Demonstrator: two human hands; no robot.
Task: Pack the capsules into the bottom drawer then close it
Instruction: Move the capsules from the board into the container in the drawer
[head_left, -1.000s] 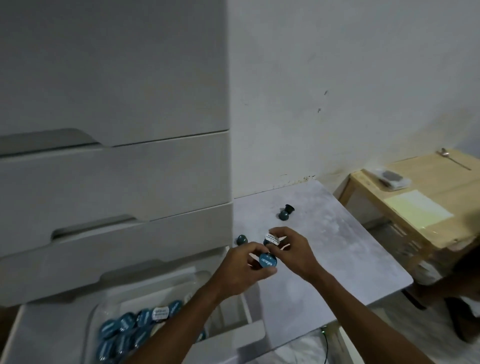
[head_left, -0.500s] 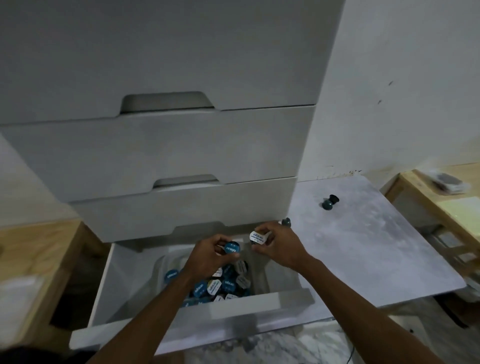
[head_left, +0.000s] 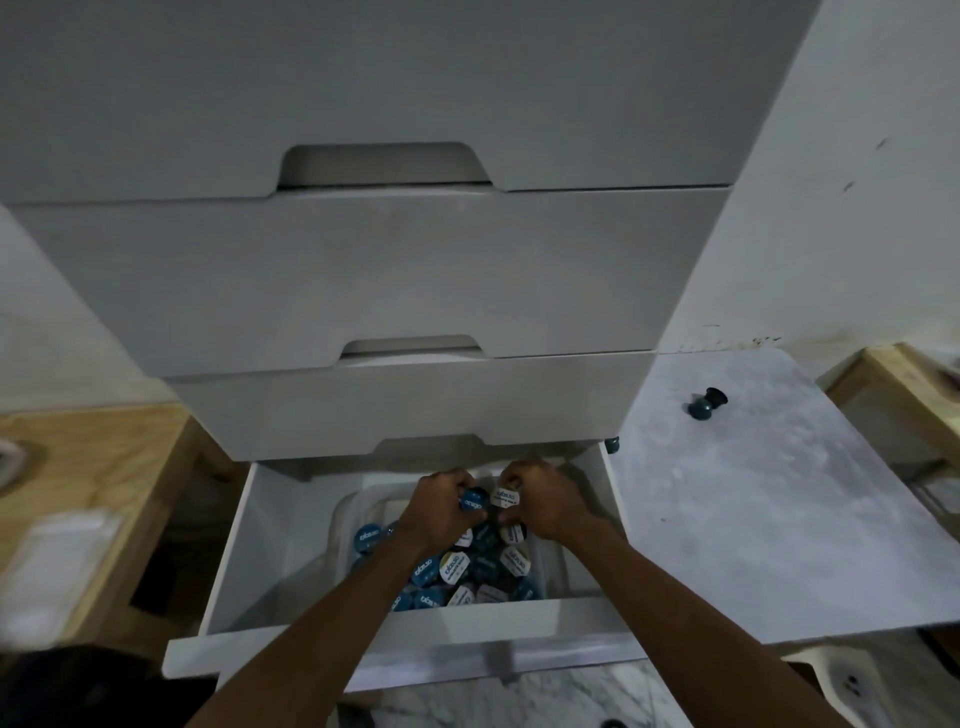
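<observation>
Wooden bench (head_left: 88, 499), white wall (head_left: 857, 156)

Both forearms reach forward, left hand (head_left: 441, 506) and right hand (head_left: 540, 499) side by side, fingers curled closed.

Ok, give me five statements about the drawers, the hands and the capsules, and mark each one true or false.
1. The bottom drawer is pulled open. True.
2. The left hand holds a blue-topped capsule. True.
3. The right hand is empty. False: it holds a white-labelled capsule.
4. Every capsule is already in the drawer. False: two dark capsules still lie on the grey table, and another sits by the cabinet's corner.
5. Both hands are over the clear tub of capsules inside the drawer. True.
</observation>
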